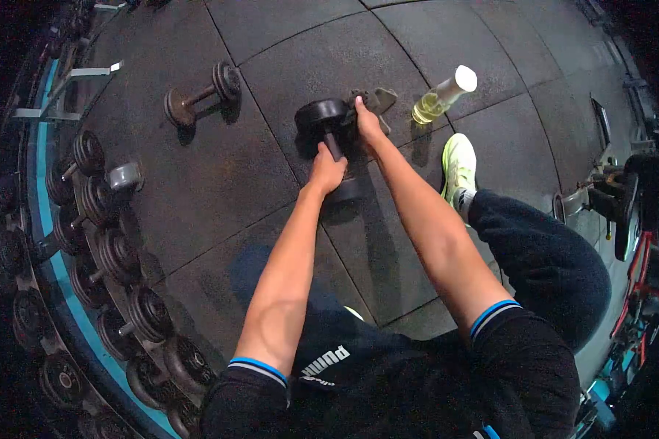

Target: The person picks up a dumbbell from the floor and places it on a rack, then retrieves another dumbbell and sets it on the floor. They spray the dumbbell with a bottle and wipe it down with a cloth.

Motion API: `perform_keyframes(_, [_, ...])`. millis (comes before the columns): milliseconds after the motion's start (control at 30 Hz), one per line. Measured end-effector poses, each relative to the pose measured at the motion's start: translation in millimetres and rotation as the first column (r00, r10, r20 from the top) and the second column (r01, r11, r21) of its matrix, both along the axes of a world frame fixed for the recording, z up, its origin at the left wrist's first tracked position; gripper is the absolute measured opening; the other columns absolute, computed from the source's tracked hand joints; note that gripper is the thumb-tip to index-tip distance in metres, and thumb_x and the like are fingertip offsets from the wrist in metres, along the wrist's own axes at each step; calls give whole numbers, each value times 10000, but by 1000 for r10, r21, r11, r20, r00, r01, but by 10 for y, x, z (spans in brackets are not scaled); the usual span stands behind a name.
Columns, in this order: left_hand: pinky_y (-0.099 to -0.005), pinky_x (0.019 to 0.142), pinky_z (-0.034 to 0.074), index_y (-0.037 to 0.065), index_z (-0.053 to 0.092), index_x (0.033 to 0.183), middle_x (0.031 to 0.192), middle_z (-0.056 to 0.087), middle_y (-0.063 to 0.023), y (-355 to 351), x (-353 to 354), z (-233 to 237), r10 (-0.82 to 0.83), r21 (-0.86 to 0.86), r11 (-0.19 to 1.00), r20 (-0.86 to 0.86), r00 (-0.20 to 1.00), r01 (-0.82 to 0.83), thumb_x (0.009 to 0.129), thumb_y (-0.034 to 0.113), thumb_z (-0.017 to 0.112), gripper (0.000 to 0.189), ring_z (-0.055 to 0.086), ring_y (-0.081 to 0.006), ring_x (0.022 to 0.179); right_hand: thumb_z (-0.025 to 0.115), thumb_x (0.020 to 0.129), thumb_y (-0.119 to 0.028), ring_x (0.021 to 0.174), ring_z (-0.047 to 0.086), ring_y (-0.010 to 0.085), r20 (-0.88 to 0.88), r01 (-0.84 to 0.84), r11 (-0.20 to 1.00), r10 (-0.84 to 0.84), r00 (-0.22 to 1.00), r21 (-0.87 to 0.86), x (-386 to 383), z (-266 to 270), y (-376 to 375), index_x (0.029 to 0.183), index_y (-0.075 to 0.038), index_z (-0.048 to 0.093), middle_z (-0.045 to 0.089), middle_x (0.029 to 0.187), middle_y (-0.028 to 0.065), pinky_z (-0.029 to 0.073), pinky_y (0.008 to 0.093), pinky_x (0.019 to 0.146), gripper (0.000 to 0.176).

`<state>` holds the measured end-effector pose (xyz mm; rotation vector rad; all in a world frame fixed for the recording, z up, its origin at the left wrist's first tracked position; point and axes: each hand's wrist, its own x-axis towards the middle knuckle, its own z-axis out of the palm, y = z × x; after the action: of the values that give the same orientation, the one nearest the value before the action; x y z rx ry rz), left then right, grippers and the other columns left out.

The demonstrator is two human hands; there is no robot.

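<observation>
My left hand (328, 171) is closed around the handle of a black dumbbell (321, 114) standing tilted over the floor. One round head of it points away from me; the other is partly hidden behind my wrist. Just right of the far head, my right hand (368, 124) grips a dark, crumpled cloth (383, 98), whose loose end sticks out to the right. Farther right, a clear bottle (444, 95) with yellow liquid and a white top stands on the floor.
Another dumbbell (202, 96) lies on the dark rubber floor (220, 190) to the left. Along the left side runs a rack filled with several dumbbells (118, 254). My shoe (459, 165) is planted right of my hands, and gym equipment (622, 201) stands at the right edge.
</observation>
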<state>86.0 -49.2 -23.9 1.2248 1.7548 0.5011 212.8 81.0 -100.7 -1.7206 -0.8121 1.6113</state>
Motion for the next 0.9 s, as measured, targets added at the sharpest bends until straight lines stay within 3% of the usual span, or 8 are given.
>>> perform_keyframes(200, [-503, 948, 478, -165, 373, 1342, 1096, 629, -374, -526, 120, 61, 154, 186, 971, -22, 988, -147, 884, 263, 649, 685, 612, -493, 1080, 436, 1008, -602, 931, 687, 228, -787, -105, 983, -55, 614, -151, 0, 805, -349, 1138, -85, 638, 707, 1022, 81, 568, 423, 811, 570])
perform_keyframes(300, [-521, 889, 507, -172, 431, 1300, 1023, 648, -372, -648, 158, 65, 91, 137, 988, -174, 981, -67, 878, 310, 654, 678, 639, -513, 971, 490, 991, -590, 880, 695, 228, -801, -153, 983, 8, 599, -105, 101, 1179, -426, 1124, -72, 650, 712, 994, 78, 579, 407, 808, 559])
perform_keyframes(367, [-549, 834, 520, -156, 500, 1238, 949, 656, -371, -766, 198, -17, 120, 268, 961, -202, 972, -63, 874, 334, 654, 629, 648, -526, 901, 584, 962, -519, 846, 694, 222, -678, -217, 970, 84, 730, -113, 140, 1449, -481, 1084, -60, 674, 713, 963, 70, 573, 376, 787, 484])
perform_keyframes(467, [-539, 819, 531, -95, 572, 1195, 950, 675, -337, -760, 226, 2, 19, 99, 995, -265, 964, 7, 880, 318, 640, 524, 652, -523, 890, 717, 888, -369, 807, 686, 201, -512, -155, 983, 84, 855, -96, 195, 1546, -645, 1015, -44, 704, 713, 929, 63, 556, 333, 758, 349])
perform_keyframes(533, [-528, 876, 518, -54, 601, 1204, 1031, 674, -318, -783, 156, -283, -199, 119, 960, -340, 919, 252, 892, 294, 620, 468, 643, -518, 952, 773, 839, -271, 794, 680, 185, -440, -65, 997, 38, 897, -46, 208, 1643, -771, 989, -32, 715, 713, 921, 62, 543, 317, 744, 289])
perform_keyframes(667, [-485, 1063, 422, 11, 587, 1300, 1298, 611, -245, -732, 152, -79, -69, 502, 843, -254, 965, 192, 915, 266, 592, 462, 558, -441, 1219, 807, 793, -175, 831, 678, 167, -365, 48, 986, 14, 931, 158, 172, 1968, -974, 1024, 15, 707, 717, 965, 66, 538, 315, 763, 315])
perform_keyframes(767, [-449, 1179, 291, 52, 500, 1414, 1466, 496, -185, -375, -13, -440, 172, 571, 608, -773, 611, 551, 902, 321, 636, 595, 404, -346, 1400, 808, 805, -131, 891, 675, 172, -378, 52, 919, 109, 919, 392, 47, 1923, -832, 1104, 4, 688, 711, 1036, 61, 536, 319, 821, 349])
perform_keyframes(900, [-438, 1178, 303, 57, 474, 1439, 1478, 487, -187, 45, -143, -634, 55, 503, 725, -722, 690, 470, 896, 328, 662, 635, 411, -355, 1399, 819, 814, -121, 964, 665, 182, -438, 130, 920, 48, 898, 369, -156, 1929, -729, 1153, -22, 678, 700, 1095, 71, 528, 329, 865, 380])
